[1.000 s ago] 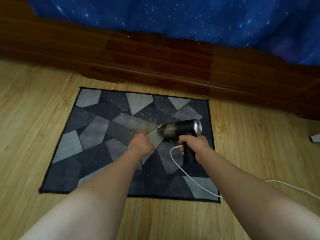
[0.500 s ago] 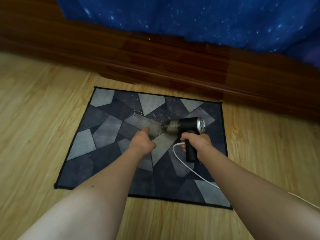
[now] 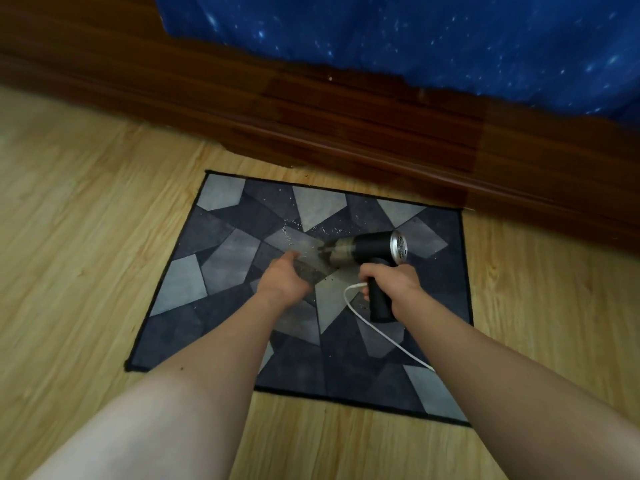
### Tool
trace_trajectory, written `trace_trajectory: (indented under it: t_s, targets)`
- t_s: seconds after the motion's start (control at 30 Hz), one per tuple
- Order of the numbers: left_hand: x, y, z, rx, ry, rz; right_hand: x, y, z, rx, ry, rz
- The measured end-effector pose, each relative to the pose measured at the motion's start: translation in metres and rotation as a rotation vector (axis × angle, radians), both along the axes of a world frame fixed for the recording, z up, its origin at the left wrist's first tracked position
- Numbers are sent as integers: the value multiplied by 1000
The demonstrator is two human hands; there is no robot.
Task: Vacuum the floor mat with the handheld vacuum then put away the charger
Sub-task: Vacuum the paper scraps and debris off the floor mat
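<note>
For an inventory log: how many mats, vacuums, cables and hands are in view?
mat: 1
vacuum: 1
cable: 1
hands: 2, left hand and right hand
total: 5

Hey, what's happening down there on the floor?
A person is vacuuming a small grey patterned mat on a wooden floor. The right hand grips the handle of a black handheld vacuum, whose nozzle points at a scatter of crumbs near the mat's middle. The left hand is at the nozzle's tip; whether it holds it is unclear. A white cable runs from the handle.
</note>
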State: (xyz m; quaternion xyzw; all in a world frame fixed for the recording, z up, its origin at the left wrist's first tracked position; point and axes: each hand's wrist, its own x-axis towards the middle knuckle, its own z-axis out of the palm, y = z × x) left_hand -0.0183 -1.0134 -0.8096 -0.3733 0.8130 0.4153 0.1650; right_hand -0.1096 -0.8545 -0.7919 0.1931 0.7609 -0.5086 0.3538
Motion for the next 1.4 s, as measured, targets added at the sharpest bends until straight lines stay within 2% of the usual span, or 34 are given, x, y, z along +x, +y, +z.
trace_trajectory:
  t_s: [0.43,0.67,1.4]
  targets:
    - [17,-13,1,-7,-8,57,10,-21,-1,-1,-18,84]
    - [9,-34,12,-62,24,56,7,-49,2,-40,-11,17]
    - [-1,-60,-5,-1,46,72,4,-103,-13,-130,-70,-144]
